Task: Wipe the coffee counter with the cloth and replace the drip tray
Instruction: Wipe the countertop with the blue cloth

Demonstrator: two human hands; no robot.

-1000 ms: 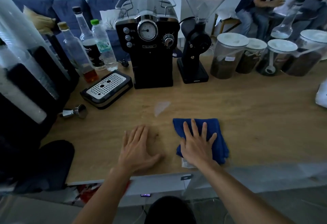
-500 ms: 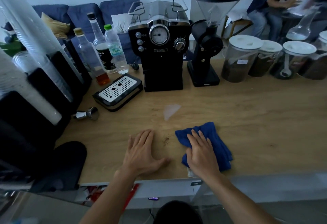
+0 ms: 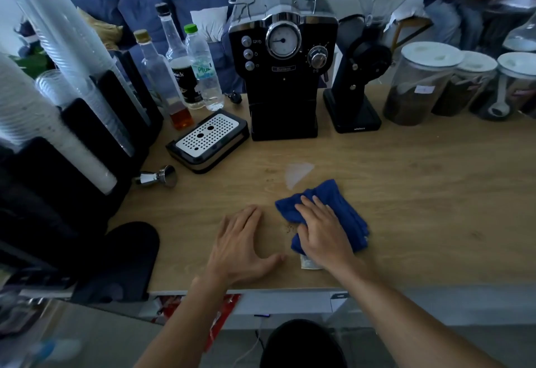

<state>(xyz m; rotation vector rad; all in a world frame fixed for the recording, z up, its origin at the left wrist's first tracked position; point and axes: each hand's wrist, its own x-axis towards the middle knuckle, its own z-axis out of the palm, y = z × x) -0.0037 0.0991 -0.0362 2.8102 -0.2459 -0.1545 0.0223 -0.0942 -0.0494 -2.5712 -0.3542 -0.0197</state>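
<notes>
Currently, head view:
Right hand [image 3: 322, 232]: flat, fingers spread, pressing down on the cloth [image 3: 345, 208]; nothing gripped.
Left hand [image 3: 242, 247]: open, palm on the counter [image 3: 420, 193], holding nothing.
Tray [image 3: 207, 138]: off the machine [image 3: 282, 77], lying askew on the counter to its left.
Grounds [image 3: 288, 227]: dark specks just left of the cloth, between the hands.
Risk, scatter: a stroke toward the near edge would likely push grounds onto the floor.
Risk, collision: a wide leftward sweep may strike the tamper [image 3: 158, 177] or the tray.
Surface: light wood, a pale wet patch beyond the cloth.
Room: dim; bottles, grinder and jars along the back, a sofa behind.
</notes>
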